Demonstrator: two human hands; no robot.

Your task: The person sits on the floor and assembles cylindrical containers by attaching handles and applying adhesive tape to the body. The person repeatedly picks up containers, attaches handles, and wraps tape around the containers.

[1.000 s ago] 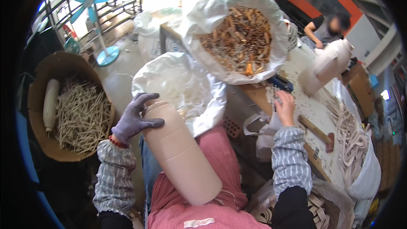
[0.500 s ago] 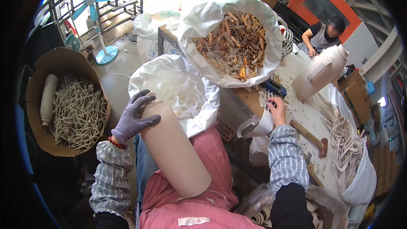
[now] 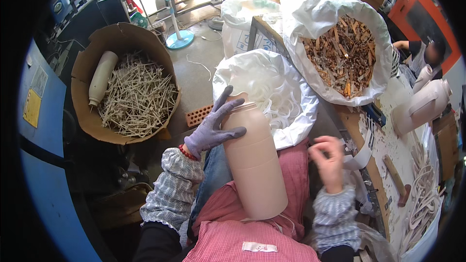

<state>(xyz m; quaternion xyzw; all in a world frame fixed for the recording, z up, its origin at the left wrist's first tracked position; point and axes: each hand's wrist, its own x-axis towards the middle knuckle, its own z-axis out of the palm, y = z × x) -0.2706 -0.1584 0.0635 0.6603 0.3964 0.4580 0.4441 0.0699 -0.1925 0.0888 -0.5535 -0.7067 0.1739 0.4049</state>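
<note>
"Where's the beige bottle (image 3: 257, 170)?"

"Tilted on the pink apron (image 3: 294, 174), neck toward the open white bag (image 3: 291, 137)."

"And the hands?"

"The gloved left hand (image 3: 209, 130) has its grip around the bottle's upper end. The bare right hand (image 3: 331, 166) is apart from it, near the worktop (image 3: 403, 148), fingers curled; I cannot tell whether that grip is closed on anything."

Bottle (image 3: 257, 170) partly hidden, fan (image 3: 172, 9) cut off above, co-worker's head (image 3: 433, 52) blurred

White tag (image 3: 259, 247) on pink apron (image 3: 225, 237), illegible dark characters, blue marks (image 3: 242, 47) on white sack (image 3: 232, 33), likely print, unreadable
</note>
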